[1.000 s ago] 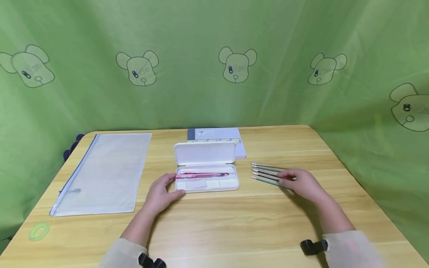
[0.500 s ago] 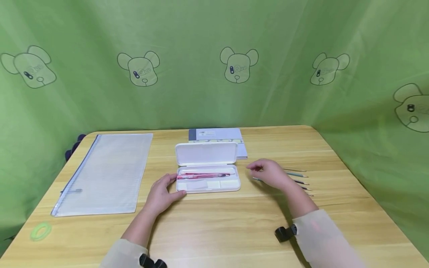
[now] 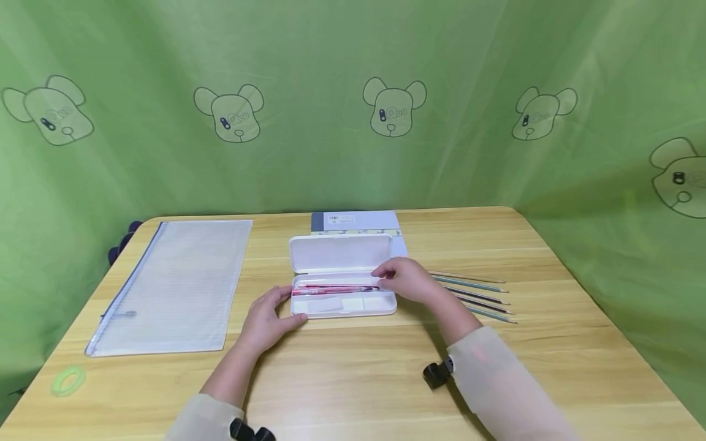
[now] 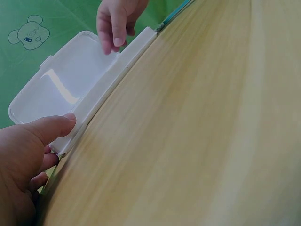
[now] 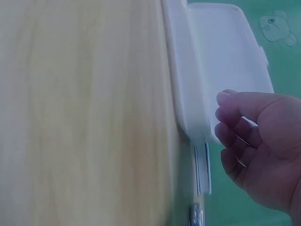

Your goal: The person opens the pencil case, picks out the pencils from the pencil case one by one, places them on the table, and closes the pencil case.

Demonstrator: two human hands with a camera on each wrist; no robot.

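Note:
A white pencil case (image 3: 386,304) lies with its lid (image 3: 339,254) raised. Inside are red pens (image 3: 331,291) and, in front of them, a white block (image 3: 324,304). My left hand (image 3: 266,321) grips the case's left end, thumb along the front edge; its fingers wrap the end in the left wrist view. Over the right end of the case hovers my right hand (image 3: 405,280), fingers near the pens' tips. The right wrist view shows that hand's fingers loosely bent with nothing visible between them. To its right, several pencils (image 3: 469,284) lie side by side on the table.
Behind the case lies a light purple notebook (image 3: 358,222). A translucent zip pouch (image 3: 171,288) covers the table's left part, with a green ring (image 3: 68,381) near the left edge. Green curtain (image 3: 309,171) hangs around the wooden table (image 3: 353,380).
My right hand has left the pencils and moved left to the case's right end. The pencils stay on the table. My left hand keeps its place on the case.

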